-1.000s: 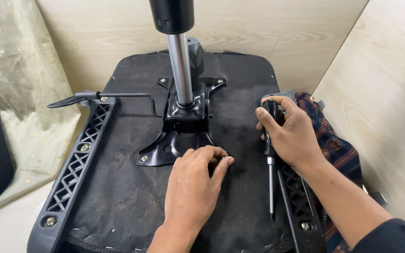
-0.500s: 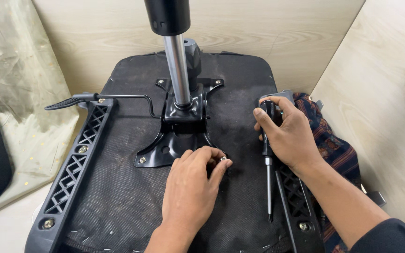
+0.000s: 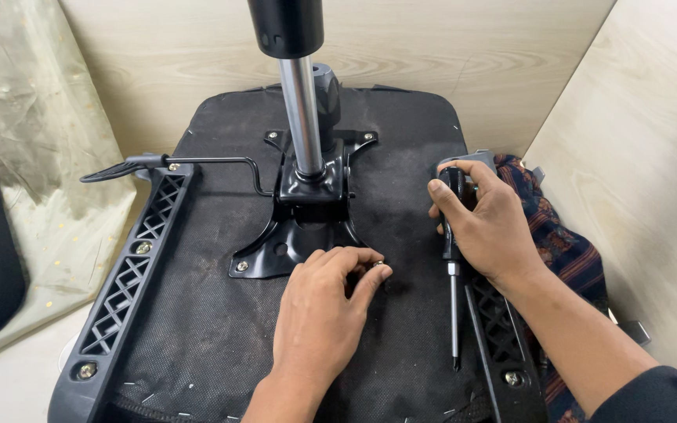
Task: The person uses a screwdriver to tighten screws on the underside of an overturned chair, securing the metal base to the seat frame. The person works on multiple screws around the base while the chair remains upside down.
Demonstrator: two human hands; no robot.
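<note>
An office chair seat (image 3: 221,329) lies upside down, its black fabric underside facing me. A black metal mounting plate (image 3: 307,223) with a chrome gas cylinder (image 3: 302,117) rising from it is fixed at the middle. My left hand (image 3: 327,313) pinches a small bolt (image 3: 378,265) at the plate's front right corner. My right hand (image 3: 487,227) grips the black handle of a screwdriver (image 3: 453,313), whose shaft points down toward me over the seat's right side.
A black adjustment lever (image 3: 166,163) sticks out to the left. Black plastic armrest brackets run along the left (image 3: 131,274) and right (image 3: 503,337) edges. A dark patterned cloth (image 3: 566,251) lies on the right. Wooden walls stand behind and right; a pale cloth (image 3: 33,157) hangs left.
My left fingers have shifted slightly on the bolt at the plate's corner. The view has drifted a little. My right hand still holds the screwdriver in the same place.
</note>
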